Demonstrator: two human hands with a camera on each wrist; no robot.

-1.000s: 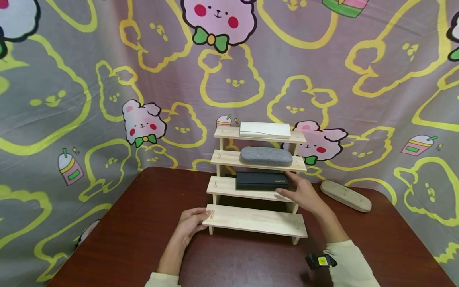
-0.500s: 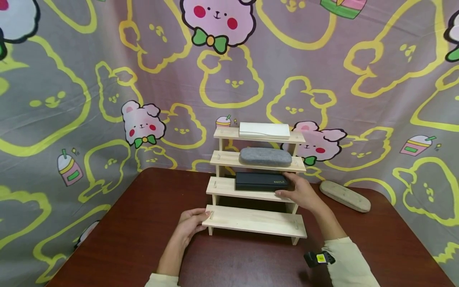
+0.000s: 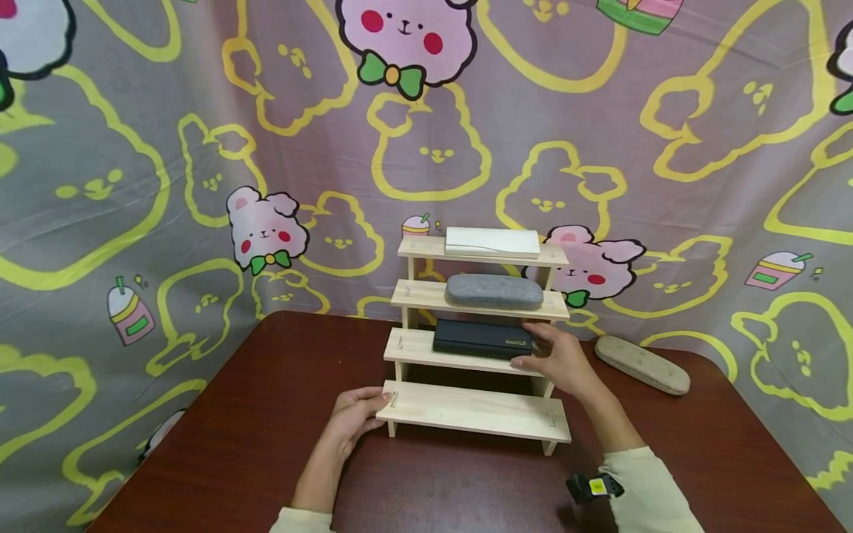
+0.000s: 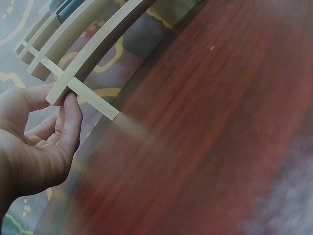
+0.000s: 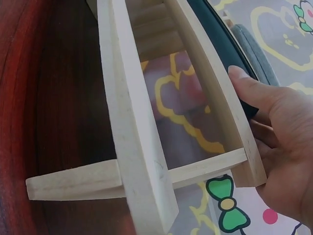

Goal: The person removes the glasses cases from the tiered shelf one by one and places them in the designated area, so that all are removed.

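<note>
The black case (image 3: 482,338) lies on our rack's (image 3: 466,407) second step, its right end hidden behind our right hand (image 3: 560,363), fingers gently curved against that end. Only the right wrist view shows the thumb on it. Our left hand (image 3: 356,416) pinches the bottom step's left end.

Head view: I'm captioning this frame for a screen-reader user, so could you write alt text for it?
A person's right hand grips the end of a black case on the third tier of a wooden stepped shelf, while the left hand holds the bottom tier's corner. A grey case and a white case sit above; another case lies on the brown table.
</note>
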